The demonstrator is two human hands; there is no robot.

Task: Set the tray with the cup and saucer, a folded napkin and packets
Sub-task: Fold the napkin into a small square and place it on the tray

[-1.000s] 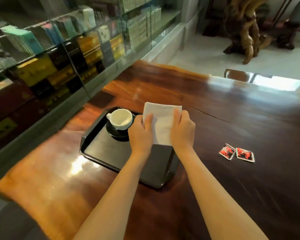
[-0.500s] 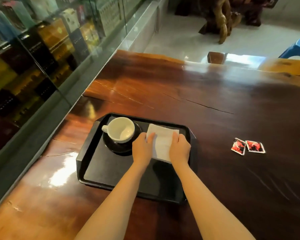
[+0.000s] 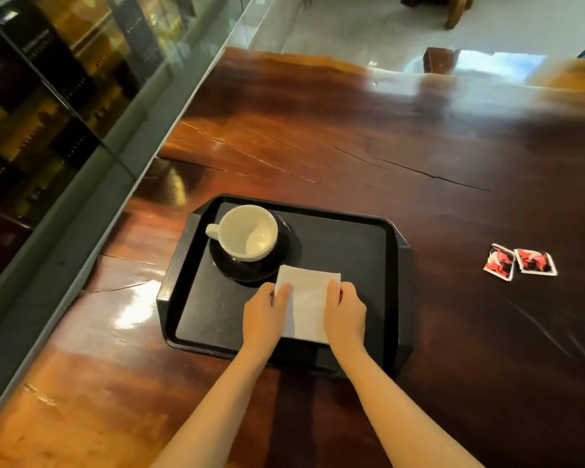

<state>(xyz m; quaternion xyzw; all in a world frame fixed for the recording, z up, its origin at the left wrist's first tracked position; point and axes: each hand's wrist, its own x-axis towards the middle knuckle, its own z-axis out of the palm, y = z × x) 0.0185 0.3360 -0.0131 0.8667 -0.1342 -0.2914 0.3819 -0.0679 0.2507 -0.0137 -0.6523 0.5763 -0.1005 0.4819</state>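
A black tray lies on the dark wooden table. In its far left part a white cup stands on a black saucer, handle to the left. A folded white napkin lies on the tray just right of the saucer, its far corner overlapping the saucer's rim. My left hand grips the napkin's left edge and my right hand grips its right edge. Two red and black packets lie side by side on the table to the right of the tray.
A glass display case with dark boxes runs along the table's left edge. The wooden table stretches far ahead and to the right. A wooden stool stands past the far edge on a pale floor.
Both hands brought the napkin down from above the tray's far edge onto the tray beside the saucer, then slid it nearer to me. The camera tilted downward.
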